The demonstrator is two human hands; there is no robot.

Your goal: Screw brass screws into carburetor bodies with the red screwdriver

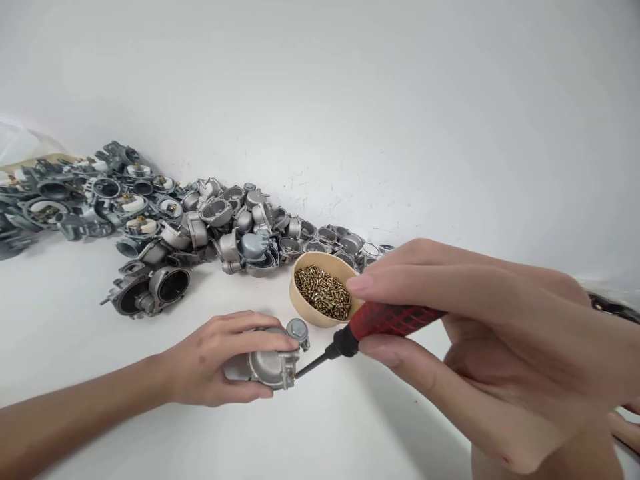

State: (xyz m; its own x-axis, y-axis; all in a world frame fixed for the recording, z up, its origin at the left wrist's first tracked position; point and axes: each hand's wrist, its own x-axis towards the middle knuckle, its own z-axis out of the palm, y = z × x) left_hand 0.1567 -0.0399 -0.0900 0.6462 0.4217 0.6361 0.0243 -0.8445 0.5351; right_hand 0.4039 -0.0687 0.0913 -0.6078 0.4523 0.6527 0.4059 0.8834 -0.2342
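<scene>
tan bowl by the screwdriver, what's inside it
The tan bowl holds a heap of small brass-coloured screws. The heap covers the bottom, so anything beneath cannot be seen; the right hand and red-handled screwdriver hide part of the bowl's right side.

A white wall (375, 120) (scuffed low down) rises behind translucent plastic (17, 141) at far left.

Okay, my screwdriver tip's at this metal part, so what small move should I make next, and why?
Probably turn the screwdriver gently with your right hand while your left hand braces the metal part: the tip is at the part's lower right edge, by what looks like a brassy screw, and your left hand grips the part.
</scene>
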